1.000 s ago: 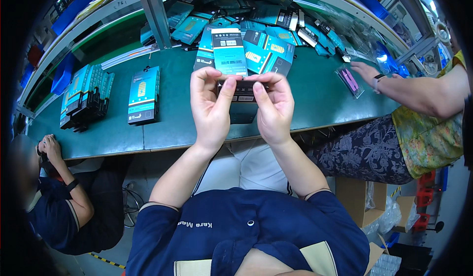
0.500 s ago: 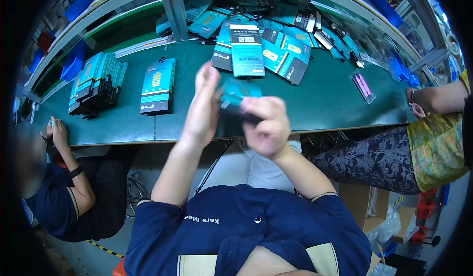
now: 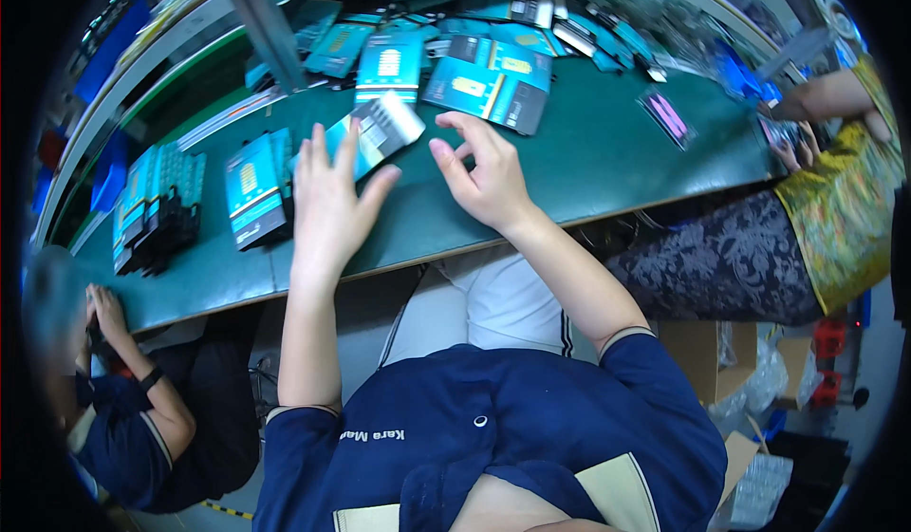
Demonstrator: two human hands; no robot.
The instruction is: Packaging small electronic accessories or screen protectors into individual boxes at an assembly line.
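One wide fisheye view looked steeply down from head height, near the hands (image 3: pixel 489 179), across the bench (image 3: pixel 588 157).

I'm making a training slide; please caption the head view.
Left hand spread by a teal box, right hand empty, over a green table.

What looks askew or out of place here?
The box partly behind the left hand lies slanted. Farther back, a heap of teal boxes overlaps at odd angles, unlike the grouped stack at left. A packaged pink item lies alone at right.
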